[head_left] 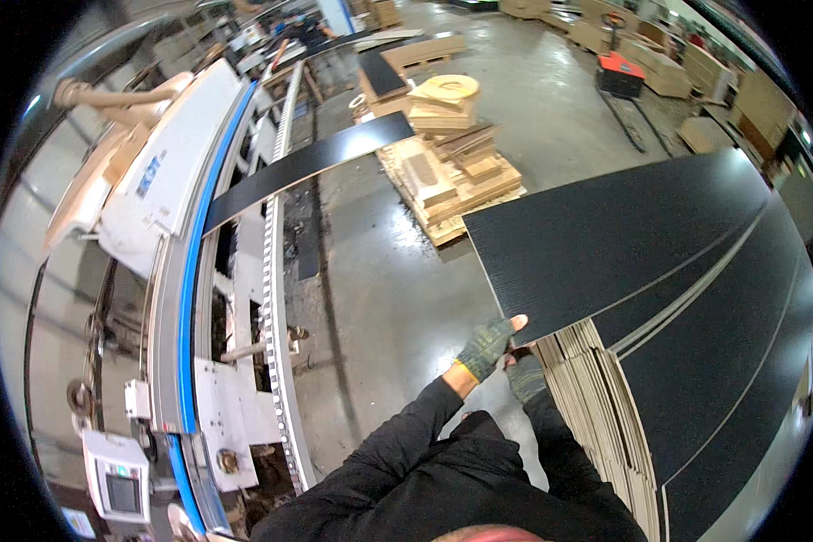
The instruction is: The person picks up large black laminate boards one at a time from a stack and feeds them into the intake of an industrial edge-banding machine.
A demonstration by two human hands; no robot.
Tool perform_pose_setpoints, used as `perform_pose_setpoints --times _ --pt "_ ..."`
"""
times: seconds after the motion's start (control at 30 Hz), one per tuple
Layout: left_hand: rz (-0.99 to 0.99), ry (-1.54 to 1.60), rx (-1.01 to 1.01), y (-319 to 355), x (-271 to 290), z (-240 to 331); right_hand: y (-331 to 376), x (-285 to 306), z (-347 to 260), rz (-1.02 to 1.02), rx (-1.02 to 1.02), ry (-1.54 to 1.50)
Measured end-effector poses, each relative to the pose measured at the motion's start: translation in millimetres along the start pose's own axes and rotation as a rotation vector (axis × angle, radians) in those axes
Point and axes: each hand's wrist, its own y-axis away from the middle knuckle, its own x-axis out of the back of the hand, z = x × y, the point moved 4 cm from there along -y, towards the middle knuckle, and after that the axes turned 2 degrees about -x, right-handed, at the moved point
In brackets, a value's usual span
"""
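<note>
At the near left corner of the black panel (596, 248), the left hand (485, 350) is clamped on the edge, thumb on the upper face. The right hand (526, 376) sits just beside it, below that corner; whether it grips cannot be told. From both hands the panel extends forward and right, its long axis running away to the right; the left hand is nearer its short left edge. The panel lies skewed over the panel stack (580, 384), its left end apparently overhanging. Left of that edge, grey floor (379, 298) extends to the slotted rail (276, 298) of the white machine (181, 135). Beyond the far left corner stands a pallet load of boards (429, 181).
</note>
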Motion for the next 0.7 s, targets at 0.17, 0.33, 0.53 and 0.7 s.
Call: perform_pose_setpoints --times 0.17,0.33,0.53,0.7 --pt "0.181 -0.045 -0.067 64.3 134.5 -17.0 -10.3 41.8 -9.6 -0.443 -0.242 -0.442" --pt "0.465 0.035 -0.15 170.5 233.7 6.1 9.7 14.8 54.0 -0.374 -0.348 -1.513" --pt "0.805 0.214 -0.271 293.9 345.3 -14.4 1.9 18.4 99.4 -0.519 -0.1 -2.286" --pt "1.046 0.407 -0.409 414.3 375.0 -42.0 29.1 72.1 -62.5 -0.01 -0.11 -2.089"
